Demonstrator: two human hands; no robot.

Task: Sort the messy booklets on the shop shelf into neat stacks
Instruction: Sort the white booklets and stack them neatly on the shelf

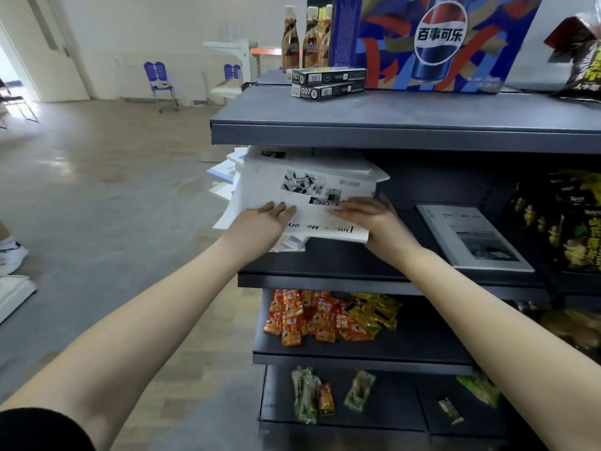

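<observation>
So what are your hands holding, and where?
Left hand and right hand lie on the near edge of the top booklet. Thumbs hidden, so grip can't be told.

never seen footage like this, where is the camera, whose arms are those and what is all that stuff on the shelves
No machine here: a person wears a wide-angle camera on the head, so the one picture looks forward and down along their own bare arms. The left hand and right hand lie with fairly straight fingers on the top white booklet of a messy pile on a dark shop shelf; neither plainly grips it. A grey booklet lies apart to the right. On the shelf above stand a Pepsi box and two 007 boxes; below lie orange and yellow snack packets.
</observation>
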